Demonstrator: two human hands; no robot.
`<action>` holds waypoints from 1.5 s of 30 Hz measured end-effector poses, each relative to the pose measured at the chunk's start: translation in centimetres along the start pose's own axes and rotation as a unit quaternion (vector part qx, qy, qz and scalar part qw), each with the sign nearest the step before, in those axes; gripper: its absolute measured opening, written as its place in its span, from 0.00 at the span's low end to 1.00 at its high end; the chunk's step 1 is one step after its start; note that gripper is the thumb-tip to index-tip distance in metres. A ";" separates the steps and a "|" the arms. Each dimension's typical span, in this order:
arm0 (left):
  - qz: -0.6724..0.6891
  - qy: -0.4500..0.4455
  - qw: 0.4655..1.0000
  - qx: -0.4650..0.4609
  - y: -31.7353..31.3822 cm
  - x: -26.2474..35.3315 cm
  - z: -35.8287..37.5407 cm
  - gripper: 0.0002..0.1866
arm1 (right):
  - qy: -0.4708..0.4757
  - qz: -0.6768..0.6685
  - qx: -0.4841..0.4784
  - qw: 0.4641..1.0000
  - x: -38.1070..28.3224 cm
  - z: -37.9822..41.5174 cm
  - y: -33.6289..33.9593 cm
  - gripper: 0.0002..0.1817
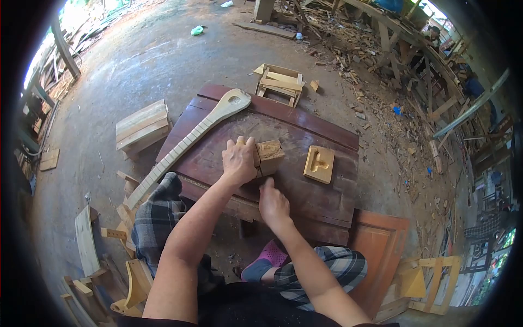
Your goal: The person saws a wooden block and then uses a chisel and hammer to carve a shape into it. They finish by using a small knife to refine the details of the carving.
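My left hand [238,162] is closed around the left side of a wooden block [271,162] on the dark red panel tabletop [305,212]. A thin dark line runs across the block's top and down its front. Just below the block's front edge, my right hand [274,206] is closed with the thumb side up; what it holds, if anything, is hidden. To the right lies a small wooden piece with a carved hollow [320,164]. A long pale wooden instrument neck [190,139] with crosswise strips slants along the table's left side, its rounded head at the back.
A small slatted wooden frame [280,84] stands behind the table, and a plank-topped stool [143,126] at its left. Wooden parts [136,283] crowd the lower left. A panelled door piece [378,240] lies at right. Wood scraps cover the floor near a long workbench [403,35].
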State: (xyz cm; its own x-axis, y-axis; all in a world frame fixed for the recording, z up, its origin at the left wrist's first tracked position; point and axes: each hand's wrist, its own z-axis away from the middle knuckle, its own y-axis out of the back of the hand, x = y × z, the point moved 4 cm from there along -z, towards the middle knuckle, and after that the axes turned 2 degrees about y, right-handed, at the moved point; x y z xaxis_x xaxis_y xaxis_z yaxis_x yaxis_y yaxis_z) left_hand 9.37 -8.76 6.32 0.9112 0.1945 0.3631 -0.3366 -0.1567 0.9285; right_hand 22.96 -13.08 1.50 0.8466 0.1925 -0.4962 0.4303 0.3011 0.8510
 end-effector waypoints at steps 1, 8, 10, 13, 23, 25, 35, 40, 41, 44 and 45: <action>-0.004 -0.006 1.000 0.001 0.0 0.1 0.0 0.29 | 0.026 -0.004 0.021 0.999 -0.1 -1.5 -0.3 0.13; 0.010 0.027 1.000 -0.003 0.5 0.3 0.0 0.28 | 0.004 -0.004 -0.013 1.000 -0.9 0.7 1.3 0.13; 0.006 0.021 1.000 -0.011 -0.1 -0.1 0.1 0.28 | -0.029 0.003 -0.026 0.999 -0.3 1.7 0.8 0.13; 0.001 -0.005 1.000 -0.002 -0.1 0.0 -0.2 0.28 | 0.031 0.005 0.006 0.999 -0.4 -2.4 -0.2 0.13; -0.001 0.012 1.000 -0.015 -0.4 -0.3 -0.3 0.28 | -0.009 -0.001 -0.013 1.000 -0.7 0.9 0.8 0.13; -0.005 -0.004 1.000 -0.006 -0.3 -0.1 -0.4 0.28 | 0.015 0.007 0.000 1.000 -0.1 -2.9 -0.6 0.13; 0.006 0.011 1.000 -0.007 -0.2 -0.2 -0.4 0.28 | -0.028 0.019 -0.016 0.999 -1.1 1.3 1.3 0.09; -0.011 0.005 1.000 -0.002 -0.2 -0.4 -0.6 0.30 | 0.043 0.035 0.000 0.998 -0.9 -3.8 0.0 0.13; -0.008 0.014 1.000 -0.004 -0.1 -0.2 -0.4 0.30 | 0.038 0.035 0.001 0.999 -0.9 -3.3 0.1 0.14; -0.010 0.028 1.000 -0.010 -0.1 -0.1 -0.6 0.29 | -0.019 0.027 -0.032 0.999 -0.8 1.4 1.1 0.13; -0.021 0.028 0.999 -0.018 -0.4 -0.1 -0.7 0.29 | -0.021 0.030 -0.038 0.999 -0.6 1.3 0.8 0.13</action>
State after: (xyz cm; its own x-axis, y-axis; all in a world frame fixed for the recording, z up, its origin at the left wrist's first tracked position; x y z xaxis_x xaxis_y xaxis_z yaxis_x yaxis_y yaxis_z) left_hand 9.26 -8.02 5.93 0.9104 0.2539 0.3265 -0.3076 -0.1122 0.9449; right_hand 23.24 -14.19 2.68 0.8834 0.1726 -0.4357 0.3550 0.3603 0.8626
